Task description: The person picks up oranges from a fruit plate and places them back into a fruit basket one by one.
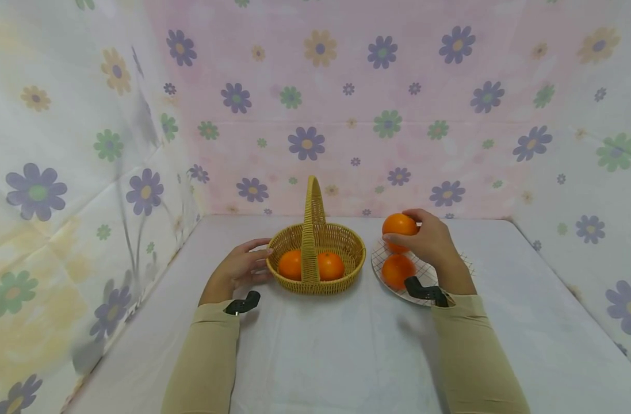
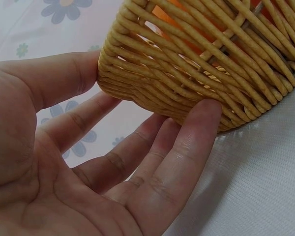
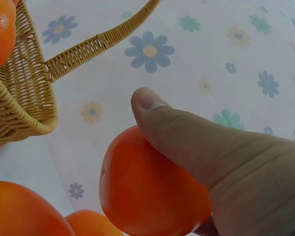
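A wicker basket [image 1: 315,286] with a tall arched handle stands on the table, and two oranges [image 1: 331,266] lie inside it, one on each side of the handle. My left hand [image 1: 243,265] touches the basket's left side with its fingers fairly straight, fingertips against the weave in the left wrist view. In my right hand [image 1: 430,238] is an orange [image 1: 399,224], gripped between thumb and fingers above a plate [image 1: 419,299]. Another orange [image 1: 398,271] sits on the plate below, and one more shows partly under the held one.
The plate has a checked pattern and lies right of the basket. White cloth covers the table [image 1: 315,356]. Flowered fabric [image 1: 346,103] hangs behind it and at both sides. A dark wrist mount [image 1: 424,290] sits over the plate's near edge.
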Tool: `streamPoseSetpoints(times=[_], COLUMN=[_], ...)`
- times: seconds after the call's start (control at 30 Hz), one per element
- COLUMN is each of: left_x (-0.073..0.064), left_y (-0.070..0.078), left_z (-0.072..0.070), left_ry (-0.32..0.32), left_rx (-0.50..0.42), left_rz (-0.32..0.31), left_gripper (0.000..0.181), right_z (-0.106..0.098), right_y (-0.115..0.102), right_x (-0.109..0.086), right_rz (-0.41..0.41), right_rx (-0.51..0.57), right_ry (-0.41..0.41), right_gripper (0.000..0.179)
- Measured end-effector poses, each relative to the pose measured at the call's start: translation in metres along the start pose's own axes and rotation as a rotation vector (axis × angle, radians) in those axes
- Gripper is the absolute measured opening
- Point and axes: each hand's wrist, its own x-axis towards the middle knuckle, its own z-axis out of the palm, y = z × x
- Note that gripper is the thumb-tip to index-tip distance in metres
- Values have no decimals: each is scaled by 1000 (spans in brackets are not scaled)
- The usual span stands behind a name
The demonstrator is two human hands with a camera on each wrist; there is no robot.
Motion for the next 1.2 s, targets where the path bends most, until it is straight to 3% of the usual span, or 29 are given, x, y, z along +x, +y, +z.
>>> streamPoseSetpoints(times=[0.73, 1.2], left_x=[2, 2], left_y=[-2, -1], left_z=[-1, -2], left_ry=[-14, -18], left_rx=[-7, -19], left_rz=[3, 3], left_gripper=[54, 53], right_z=[18, 32], right_y=[-13, -18], right_x=[0, 0], right_rz=[-117, -198], right_rx=[32, -38], right_ry=[-14, -21], right_gripper=[93, 84])
